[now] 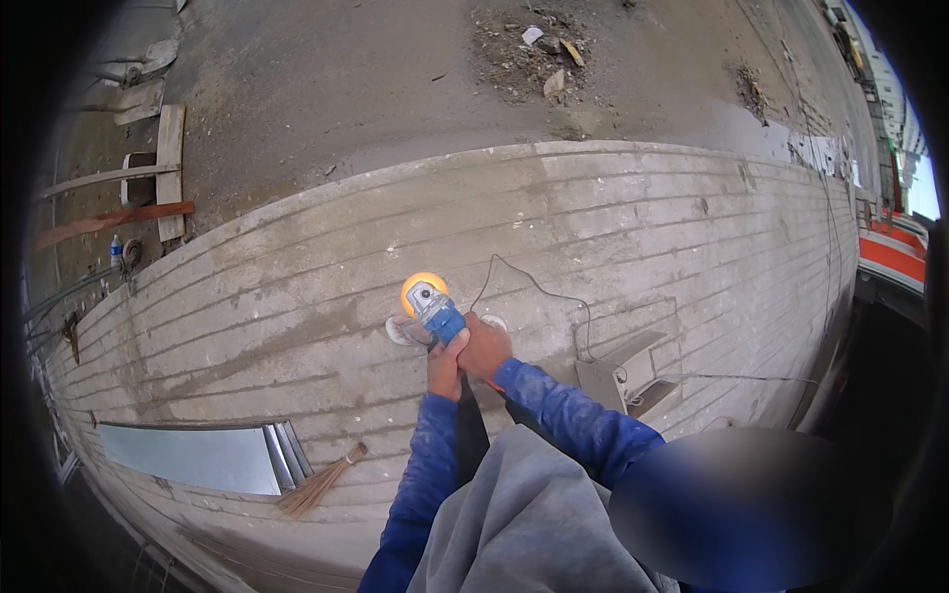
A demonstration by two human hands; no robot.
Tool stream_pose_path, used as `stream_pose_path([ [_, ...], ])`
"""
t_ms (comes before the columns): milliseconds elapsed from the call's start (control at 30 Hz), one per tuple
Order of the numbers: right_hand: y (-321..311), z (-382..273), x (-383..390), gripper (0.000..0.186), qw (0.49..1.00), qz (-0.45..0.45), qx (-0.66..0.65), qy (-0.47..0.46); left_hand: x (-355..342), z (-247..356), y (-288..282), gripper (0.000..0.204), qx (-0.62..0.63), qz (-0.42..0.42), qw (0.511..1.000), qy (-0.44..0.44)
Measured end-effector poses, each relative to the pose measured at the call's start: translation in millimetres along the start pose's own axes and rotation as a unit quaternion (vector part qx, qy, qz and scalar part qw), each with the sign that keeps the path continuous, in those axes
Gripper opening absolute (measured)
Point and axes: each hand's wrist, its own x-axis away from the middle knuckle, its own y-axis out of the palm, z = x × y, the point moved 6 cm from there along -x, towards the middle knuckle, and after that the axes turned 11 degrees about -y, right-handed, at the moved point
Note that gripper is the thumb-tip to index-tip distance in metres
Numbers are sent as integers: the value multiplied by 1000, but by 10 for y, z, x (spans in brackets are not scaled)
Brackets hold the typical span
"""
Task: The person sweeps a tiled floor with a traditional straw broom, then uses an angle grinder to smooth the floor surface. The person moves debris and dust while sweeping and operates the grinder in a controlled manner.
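Both of my hands are closed around an angle grinder (444, 322) with a blue body and a silver gear head. A round yellow-orange disc (409, 286) sits at its far end, seen from above; I cannot tell whether it touches the floor. My left hand (444, 370) wraps the near left of the body. Just right of it, my right hand (485, 347) grips the rear part, and the two hands touch. Beyond the right hand, a dark power cord (542, 286) loops over the floor. My shoes show on either side, the left shoe (400, 332) beside the grinder.
An opened cardboard box (599, 382) lies to the right, with a cable running past it. At the lower left are stacked metal sheets (188, 456) and a straw broom (324, 480). Beyond the grooved concrete floor (593, 212) lies a rubble heap (544, 54); wooden planks (171, 158) stand far left.
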Motion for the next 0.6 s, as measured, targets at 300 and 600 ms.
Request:
stream_pose_path([
  [300, -696, 714, 342, 73, 983, 160, -71, 62, -380, -217, 887, 46, -187, -22, 981, 53],
  [600, -7, 1922, -60, 83, 959, 229, -135, 104, -1646, -451, 934, 50, -341, -27, 934, 102],
])
